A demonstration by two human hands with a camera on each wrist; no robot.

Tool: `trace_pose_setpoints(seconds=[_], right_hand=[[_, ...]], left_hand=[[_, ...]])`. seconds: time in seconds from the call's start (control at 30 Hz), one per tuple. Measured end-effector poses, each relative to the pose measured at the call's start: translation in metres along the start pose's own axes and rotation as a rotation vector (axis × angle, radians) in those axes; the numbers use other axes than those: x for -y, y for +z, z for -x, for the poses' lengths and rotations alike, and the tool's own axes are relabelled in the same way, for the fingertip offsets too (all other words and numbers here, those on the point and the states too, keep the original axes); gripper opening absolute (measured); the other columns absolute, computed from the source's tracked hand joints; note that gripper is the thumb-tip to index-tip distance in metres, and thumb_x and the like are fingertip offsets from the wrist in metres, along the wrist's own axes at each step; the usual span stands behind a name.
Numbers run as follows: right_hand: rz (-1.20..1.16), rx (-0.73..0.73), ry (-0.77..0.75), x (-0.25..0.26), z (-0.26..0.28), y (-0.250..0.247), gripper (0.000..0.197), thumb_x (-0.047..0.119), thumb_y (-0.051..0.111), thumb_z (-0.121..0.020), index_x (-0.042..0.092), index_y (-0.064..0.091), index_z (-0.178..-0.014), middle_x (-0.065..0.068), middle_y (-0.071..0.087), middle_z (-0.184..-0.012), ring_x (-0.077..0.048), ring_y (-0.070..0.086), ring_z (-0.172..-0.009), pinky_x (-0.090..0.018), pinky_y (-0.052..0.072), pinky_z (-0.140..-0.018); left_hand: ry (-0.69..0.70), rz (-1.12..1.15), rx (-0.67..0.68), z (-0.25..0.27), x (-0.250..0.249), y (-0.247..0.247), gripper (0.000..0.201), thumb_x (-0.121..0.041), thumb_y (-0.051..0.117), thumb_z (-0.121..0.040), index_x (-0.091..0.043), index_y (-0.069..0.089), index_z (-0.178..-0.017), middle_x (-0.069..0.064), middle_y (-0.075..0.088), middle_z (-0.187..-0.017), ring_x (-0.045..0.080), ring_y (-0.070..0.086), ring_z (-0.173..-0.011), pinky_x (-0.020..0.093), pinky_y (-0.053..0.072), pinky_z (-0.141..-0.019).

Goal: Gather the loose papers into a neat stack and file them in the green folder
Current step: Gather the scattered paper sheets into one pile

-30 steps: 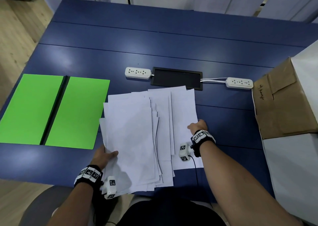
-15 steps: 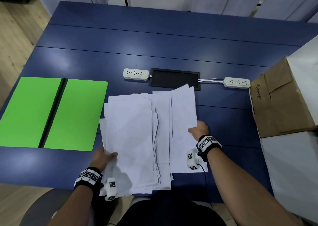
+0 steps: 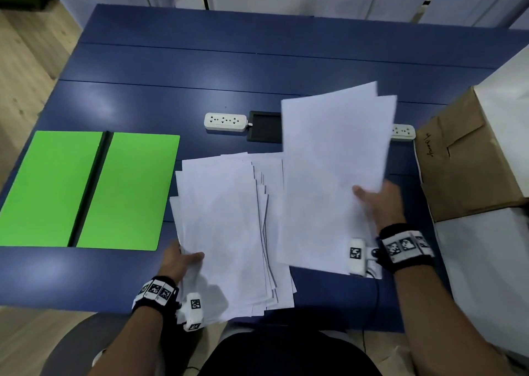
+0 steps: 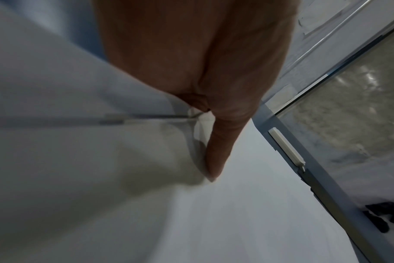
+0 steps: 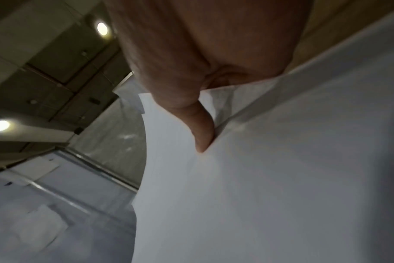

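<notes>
A loose pile of white papers [image 3: 226,226] lies fanned on the blue table [image 3: 257,66] in front of me. My left hand [image 3: 183,261] holds the pile's left edge, thumb [image 4: 216,156] on top of the sheets. My right hand [image 3: 378,203] pinches a few white sheets [image 3: 335,175] at their right edge and holds them tilted up off the table; its thumb [image 5: 202,131] presses on the sheets' face. The green folder [image 3: 86,189] lies open flat at the left, black spine in the middle, nothing on it.
Two white power strips [image 3: 226,121] [image 3: 403,132] and a black cable hatch [image 3: 264,126] sit behind the papers. A brown cardboard box [image 3: 463,158] on white boxes stands close at the right. The table's near edge is under my forearms.
My right hand has lifted the rightmost sheets off the table and raised them, tilted, to the right. The left hand stays on the pile's left edge.
</notes>
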State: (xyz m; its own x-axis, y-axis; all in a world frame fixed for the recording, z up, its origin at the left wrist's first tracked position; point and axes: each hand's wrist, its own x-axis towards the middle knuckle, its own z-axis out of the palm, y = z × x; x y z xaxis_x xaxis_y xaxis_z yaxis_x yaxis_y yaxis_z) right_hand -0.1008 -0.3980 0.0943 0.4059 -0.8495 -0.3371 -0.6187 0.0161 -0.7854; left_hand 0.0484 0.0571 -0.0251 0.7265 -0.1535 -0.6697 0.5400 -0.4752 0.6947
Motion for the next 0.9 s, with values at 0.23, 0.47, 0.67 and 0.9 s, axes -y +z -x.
trace_pose_setpoints(seconds=[0.23, 0.47, 0.67, 0.9], right_hand=[[0.07, 0.378, 0.09, -0.03, 0.054, 0.15, 0.035, 0.005, 0.079, -0.077, 0.004, 0.072, -0.112, -0.011, 0.075, -0.109, -0.017, 0.067, -0.091, -0.031, 0.056, -0.085], [0.527, 0.196, 0.072, -0.042, 0.09, 0.179, 0.063, 0.019, 0.074, -0.072, 0.025, 0.049, -0.129, -0.005, 0.028, -0.145, -0.032, 0.039, -0.127, -0.044, 0.045, -0.097], [0.248, 0.252, 0.292, -0.052, 0.065, 0.16, 0.088, 0.031, 0.08, -0.07, 0.019, 0.034, -0.144, -0.01, 0.053, -0.14, -0.036, 0.053, -0.127, -0.049, 0.041, -0.108], [0.364, 0.236, 0.165, -0.058, 0.061, 0.155, 0.03, 0.012, 0.052, -0.091, 0.01, 0.04, -0.065, -0.017, 0.064, -0.092, -0.03, 0.05, -0.073, -0.027, 0.041, -0.068]], left_hand=[[0.025, -0.031, -0.012, -0.002, -0.018, 0.015, 0.058, -0.054, 0.075, -0.077, -0.007, 0.07, -0.111, 0.006, 0.072, -0.111, 0.027, 0.068, -0.1, 0.042, 0.054, -0.09], [-0.01, 0.011, -0.042, 0.0, -0.029, 0.026, 0.031, -0.033, 0.084, -0.077, -0.01, 0.074, -0.096, 0.009, 0.077, -0.097, 0.028, 0.072, -0.097, 0.037, 0.056, -0.085], [-0.101, 0.075, 0.011, -0.004, -0.034, 0.029, 0.058, -0.044, 0.094, -0.052, -0.011, 0.075, -0.096, 0.013, 0.079, -0.091, 0.033, 0.076, -0.088, 0.05, 0.059, -0.086], [-0.124, 0.072, 0.112, -0.004, -0.038, 0.031, 0.056, -0.035, 0.094, -0.056, -0.011, 0.076, -0.103, 0.008, 0.08, -0.095, 0.029, 0.076, -0.091, 0.052, 0.057, -0.093]])
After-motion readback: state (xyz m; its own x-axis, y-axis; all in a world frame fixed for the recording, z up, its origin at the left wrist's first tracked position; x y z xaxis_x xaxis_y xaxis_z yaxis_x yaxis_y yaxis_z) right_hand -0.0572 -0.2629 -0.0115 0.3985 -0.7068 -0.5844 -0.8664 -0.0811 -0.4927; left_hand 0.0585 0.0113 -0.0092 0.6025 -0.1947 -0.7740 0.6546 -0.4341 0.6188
